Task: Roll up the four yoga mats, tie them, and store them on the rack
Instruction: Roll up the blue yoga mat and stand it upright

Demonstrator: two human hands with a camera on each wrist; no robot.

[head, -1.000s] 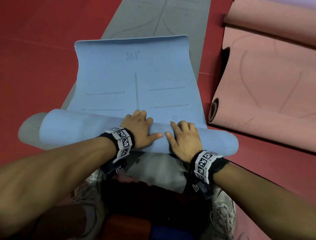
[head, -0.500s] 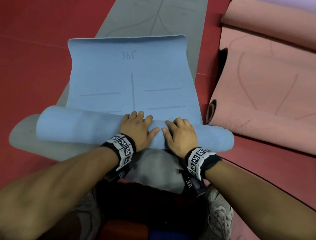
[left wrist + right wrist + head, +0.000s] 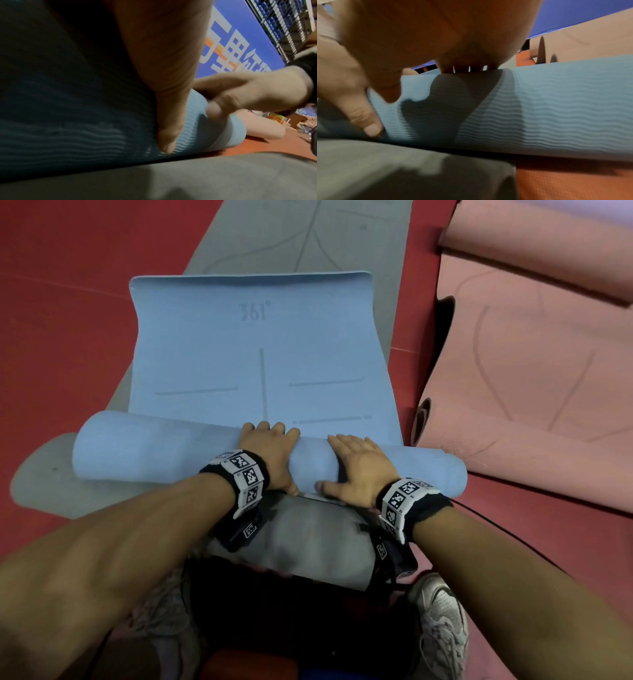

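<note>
**Rolling the blue mat, both hands on the roll**

Crouching over the red floor (image 3: pixel 61 313), the person has both hands laid on the rolled part of the blue mat (image 3: pixel 219 364). The roll (image 3: pixel 144 450) lies crosswise in front of them, its ends reaching past the flat part on either side. The unrolled stretch runs away from them, printed lines and a "361°" mark on it, its far edge curling up a little.

The left hand (image 3: pixel 270 453) sits on top of the roll near its middle, fingers draped forward over the far side and close together, thumb down the near side. The left wrist view shows that thumb (image 3: pixel 168 121) pressed flat against the ribbed blue surface. The right hand (image 3: pixel 359 470) rests just beside it, palm on the roll, fingers spread a little and reaching forward, thumb pointing toward the left hand. From the right wrist camera the fingertips (image 3: pixel 464 67) touch the crest of the roll. Neither hand is wrapped round it; they press from above.

Under the blue mat lies a grey mat (image 3: pixel 308 237), spread flat along the floor; its near end shows just in front of the person's knees, and its far part reaches the top edge of the head view. At the right edge of the floor a pink mat (image 3: pixel 534 364) lies partly rolled, its open end close to the blue roll's right end. A white trainer (image 3: pixel 442 621) shows below the right forearm.
</note>
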